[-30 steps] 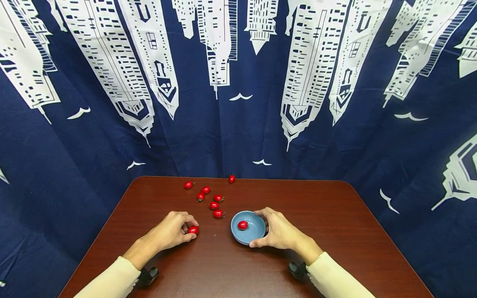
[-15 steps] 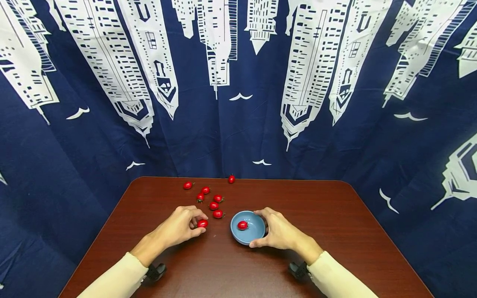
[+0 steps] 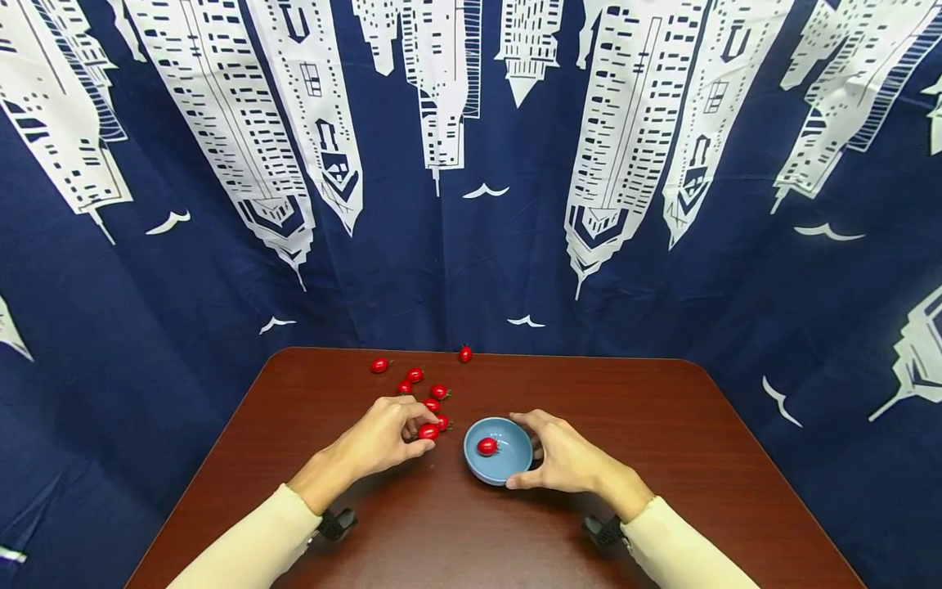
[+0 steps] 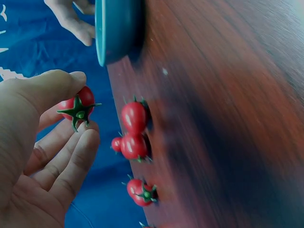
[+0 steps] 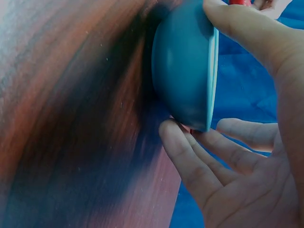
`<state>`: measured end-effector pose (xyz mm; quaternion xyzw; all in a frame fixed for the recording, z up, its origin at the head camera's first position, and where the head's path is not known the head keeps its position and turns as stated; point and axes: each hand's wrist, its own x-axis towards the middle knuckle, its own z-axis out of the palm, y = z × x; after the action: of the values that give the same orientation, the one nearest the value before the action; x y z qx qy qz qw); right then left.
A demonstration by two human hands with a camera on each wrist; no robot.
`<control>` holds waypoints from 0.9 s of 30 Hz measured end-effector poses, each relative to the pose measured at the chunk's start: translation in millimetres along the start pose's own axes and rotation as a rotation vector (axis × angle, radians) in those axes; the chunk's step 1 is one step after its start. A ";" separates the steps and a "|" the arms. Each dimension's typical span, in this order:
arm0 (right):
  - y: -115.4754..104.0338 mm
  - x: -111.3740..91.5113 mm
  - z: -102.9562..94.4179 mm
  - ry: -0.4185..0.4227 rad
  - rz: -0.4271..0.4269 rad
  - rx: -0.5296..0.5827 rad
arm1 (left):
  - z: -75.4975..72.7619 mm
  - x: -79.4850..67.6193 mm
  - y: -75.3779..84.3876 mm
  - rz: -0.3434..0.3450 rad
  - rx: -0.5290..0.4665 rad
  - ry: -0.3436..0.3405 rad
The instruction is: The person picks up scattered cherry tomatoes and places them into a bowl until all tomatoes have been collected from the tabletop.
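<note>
My left hand [image 3: 381, 438] pinches a red cherry tomato [image 3: 427, 432] between thumb and fingertips, above the table and left of the bowl. In the left wrist view this tomato [image 4: 84, 99] turns its green star-shaped stem end to the camera. A small blue bowl [image 3: 517, 451] sits on the table, with one cherry tomato [image 3: 486, 446] inside. On its right side my right hand [image 3: 570, 458] holds the bowl, thumb at the near side and fingers at the far side. The right wrist view shows the bowl's outer wall [image 5: 183, 61] between thumb and fingers.
Several loose cherry tomatoes [image 3: 438, 392] lie on the brown wooden table [image 3: 625, 409] beyond my left hand. One tomato [image 3: 465, 353] is close to the far edge. A dark blue curtain [image 3: 441, 270] with white building prints hangs behind the table.
My left hand has carried its tomato to the right and forward, closer to the bowl. The right hand and the bowl stay in place; the head view has shifted slightly.
</note>
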<state>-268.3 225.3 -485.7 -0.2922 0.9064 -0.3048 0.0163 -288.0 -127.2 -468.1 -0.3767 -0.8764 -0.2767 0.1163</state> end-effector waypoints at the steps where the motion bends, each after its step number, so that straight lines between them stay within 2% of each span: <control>1: 0.7 -0.2 -1.0 -0.003 -0.001 0.012 | 0.4 3.3 2.0 0.004 0.000 -0.006; 5: 4.4 -0.3 -1.9 -0.009 0.000 0.056 | 3.0 15.9 11.5 0.017 0.005 -0.014; 12: 8.3 0.3 -1.5 -0.020 0.019 0.101 | 12.2 36.7 26.5 0.014 -0.042 -0.025; 18: 10.3 0.4 -1.8 -0.024 0.022 0.116 | 19.8 53.2 34.7 0.023 -0.081 -0.039; 27: 9.9 2.0 -1.9 -0.036 0.035 0.146 | 36.1 73.9 43.7 0.004 -0.082 -0.064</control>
<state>-275.6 231.6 -489.4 -0.2799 0.8863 -0.3643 0.0591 -307.1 -37.9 -449.9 -0.3918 -0.8667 -0.3000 0.0731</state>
